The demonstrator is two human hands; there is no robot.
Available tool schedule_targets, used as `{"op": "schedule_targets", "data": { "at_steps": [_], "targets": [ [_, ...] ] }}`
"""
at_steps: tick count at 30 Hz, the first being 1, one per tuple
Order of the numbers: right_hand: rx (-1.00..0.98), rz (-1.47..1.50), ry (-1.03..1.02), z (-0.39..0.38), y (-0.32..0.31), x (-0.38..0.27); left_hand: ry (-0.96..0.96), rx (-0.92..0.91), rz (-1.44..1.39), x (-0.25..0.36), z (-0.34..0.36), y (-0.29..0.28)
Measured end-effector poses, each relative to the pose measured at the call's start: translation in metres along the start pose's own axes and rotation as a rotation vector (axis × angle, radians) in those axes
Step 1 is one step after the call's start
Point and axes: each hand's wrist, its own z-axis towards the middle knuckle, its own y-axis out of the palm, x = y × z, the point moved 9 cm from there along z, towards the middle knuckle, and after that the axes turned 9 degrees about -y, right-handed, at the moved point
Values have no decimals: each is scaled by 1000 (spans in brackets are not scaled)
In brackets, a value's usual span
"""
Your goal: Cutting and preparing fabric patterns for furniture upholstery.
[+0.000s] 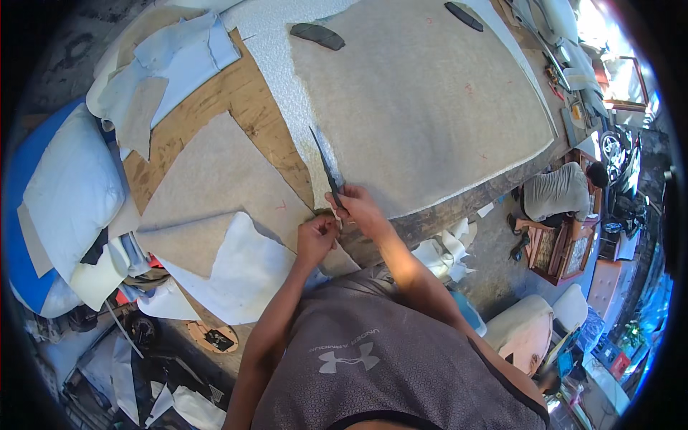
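Note:
My right hand [360, 210] is closed around the handles of dark scissors [327, 166]. Their long blades point away from me, over the white sheet [283, 68] beside a large beige fabric panel [423, 107]. Close by on the left, my left hand [316, 240] has its fingers pinched together; what lies between them is too small to make out. Below and around it is a cut beige fabric piece [218, 168], whose near edge folds back to show a white underside [247, 272]. Two dark weights, one at the left [317, 36] and one at the right [464, 16], rest on the large panel.
The wooden tabletop [251, 93] shows between the fabrics. Light-blue and beige scraps [179, 54] are piled at the far left, near a white stuffed bag [75, 190]. White offcuts [448, 254] lie below the table's edge. At the right, another person [555, 193] bends over a wooden frame [570, 251].

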Motion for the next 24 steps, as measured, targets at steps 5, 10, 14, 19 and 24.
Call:
{"op": "schedule_targets", "data": {
  "at_steps": [5,10,14,19,24],
  "targets": [
    [18,12,96,3,0,11,32,7,65,2,-2,0],
    [-10,41,74,21,7,1,-6,-6,50,-4,-1,0],
    [21,60,74,34,11,-8,38,-11,10,-1,-1,0],
    [45,15,68,37,15,-14,76,-20,2,4,-1,0],
    [64,-28,55,64,15,-27,80,-15,1,7,-4,0]
  ]
}}
